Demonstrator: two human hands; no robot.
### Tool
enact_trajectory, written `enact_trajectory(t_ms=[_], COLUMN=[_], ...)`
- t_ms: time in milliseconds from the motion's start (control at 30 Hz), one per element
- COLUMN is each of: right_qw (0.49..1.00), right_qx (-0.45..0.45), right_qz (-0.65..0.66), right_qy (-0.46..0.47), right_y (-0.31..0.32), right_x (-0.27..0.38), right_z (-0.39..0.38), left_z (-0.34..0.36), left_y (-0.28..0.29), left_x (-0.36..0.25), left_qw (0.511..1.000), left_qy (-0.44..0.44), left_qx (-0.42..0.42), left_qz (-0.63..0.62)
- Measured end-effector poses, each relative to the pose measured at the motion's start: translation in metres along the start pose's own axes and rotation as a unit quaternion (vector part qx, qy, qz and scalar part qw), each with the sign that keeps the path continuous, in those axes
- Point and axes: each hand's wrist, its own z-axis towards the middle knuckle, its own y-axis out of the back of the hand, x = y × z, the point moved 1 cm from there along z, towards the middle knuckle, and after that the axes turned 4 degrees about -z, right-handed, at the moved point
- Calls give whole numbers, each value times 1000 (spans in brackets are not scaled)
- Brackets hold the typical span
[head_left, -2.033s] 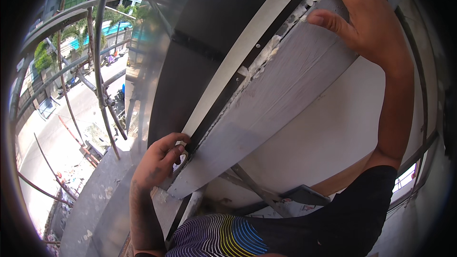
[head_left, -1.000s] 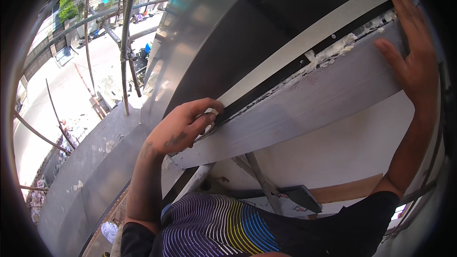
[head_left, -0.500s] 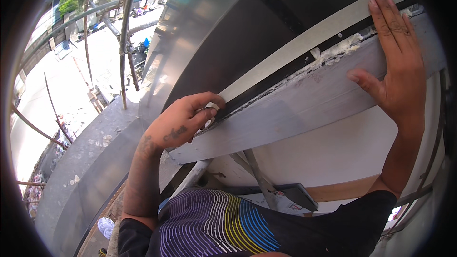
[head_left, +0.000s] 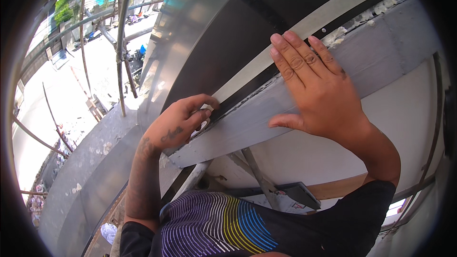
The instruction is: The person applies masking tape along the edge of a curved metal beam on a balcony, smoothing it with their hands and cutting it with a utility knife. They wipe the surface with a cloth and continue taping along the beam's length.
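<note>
A long pale strip that looks like masking tape [head_left: 328,13] runs along the edge of a dark, glossy panel [head_left: 214,52]. Beside it lies a black seam, then a grey beam [head_left: 381,47] with rough white filler [head_left: 376,13] along its upper edge. At the strip's lower left end, my left hand [head_left: 183,119] has its thumb and fingers curled together around the pale tape; a light curved edge shows below the thumb. My right hand [head_left: 316,83] lies flat, fingers stretched, its fingertips over the strip and seam and its palm over the beam.
Scaffold poles [head_left: 121,43] stand at the left, with a bright yard far below. A curved grey ledge [head_left: 90,162] lies at lower left, near a crumpled white thing [head_left: 109,233]. Under the beam are a slanting pole [head_left: 259,176] and a dark-edged flat board [head_left: 297,197].
My right hand has slid down and left along the strip, toward my left hand, uncovering the upper right of the beam. My left hand stays nearly in place.
</note>
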Motion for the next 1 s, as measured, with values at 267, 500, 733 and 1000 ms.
enact_trajectory(t_ms=[267, 500, 733, 1000], right_qw=[979, 996, 1000, 970], right_qx=[-7, -17, 9, -141], right_qz=[-182, -54, -21, 188], right_qy=[-90, -72, 0, 57], right_y=[40, -3, -36, -14], right_x=[-64, 3, 67, 83], right_z=[-8, -1, 6, -27], left_z=[1, -4, -3, 8], left_y=[3, -1, 0, -3], left_x=[0, 7, -1, 3], left_qw=[1000, 999, 999, 1000], left_qy=[5, 31, 35, -3], left_qx=[-1, -14, -4, 8], left_qz=[1, 4, 10, 14])
